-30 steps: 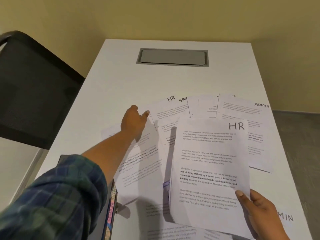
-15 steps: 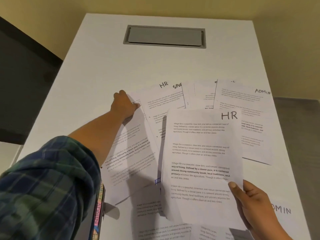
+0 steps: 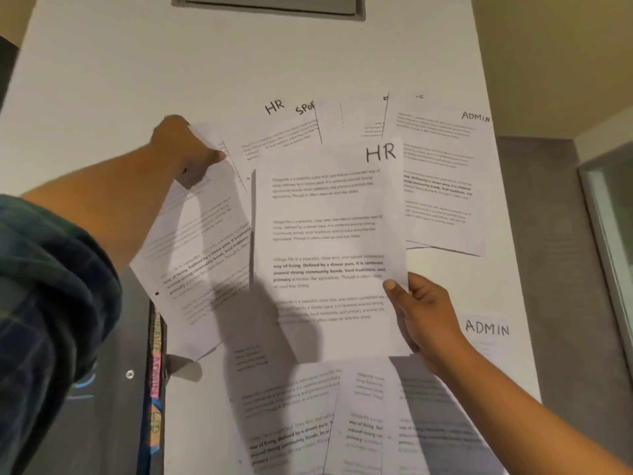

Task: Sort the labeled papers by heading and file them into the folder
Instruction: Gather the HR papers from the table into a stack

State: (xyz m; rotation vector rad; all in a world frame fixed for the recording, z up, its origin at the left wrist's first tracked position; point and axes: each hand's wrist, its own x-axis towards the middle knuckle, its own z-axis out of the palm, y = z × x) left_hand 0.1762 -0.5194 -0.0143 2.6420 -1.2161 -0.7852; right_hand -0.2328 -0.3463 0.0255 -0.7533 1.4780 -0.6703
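Printed papers with handwritten headings lie fanned over the white table. My right hand pinches an HR sheet by its lower right edge and holds it above the others. My left hand grips the top corner of a tilted sheet at the left, its heading hidden by the hand. Behind lie another HR sheet, a sheet starting "SPO" and an ADMIN sheet. A second ADMIN sheet shows under my right wrist. The dark folder with coloured tabs lies at the lower left.
A grey cable hatch is set into the table at the far end. More text sheets overlap along the near edge. The table's right edge borders grey floor and a glass-fronted frame.
The view has tipped down and closer to the table. My left hand has closed on the corner of the left sheet and lifted it. The right hand still holds the HR sheet.
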